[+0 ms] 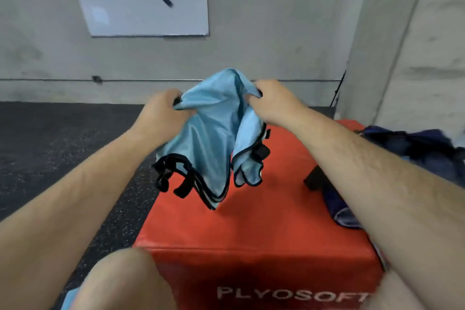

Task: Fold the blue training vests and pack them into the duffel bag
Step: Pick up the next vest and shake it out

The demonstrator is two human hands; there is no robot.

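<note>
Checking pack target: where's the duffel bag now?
Head view, far right: the dark blue duffel bag lies by the red box's right edge, behind the right forearm.

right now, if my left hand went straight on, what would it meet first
The left hand points forward and rightward, so likely the right hand, gripping the same blue vest; depth is unclear.

Two bare forearms (75, 196), lightly haired, bare left hand (163, 106), bare right hand (271, 100), bare knees (120, 282), light blue cloth (68, 296) beside left thigh, perhaps shorts
</note>
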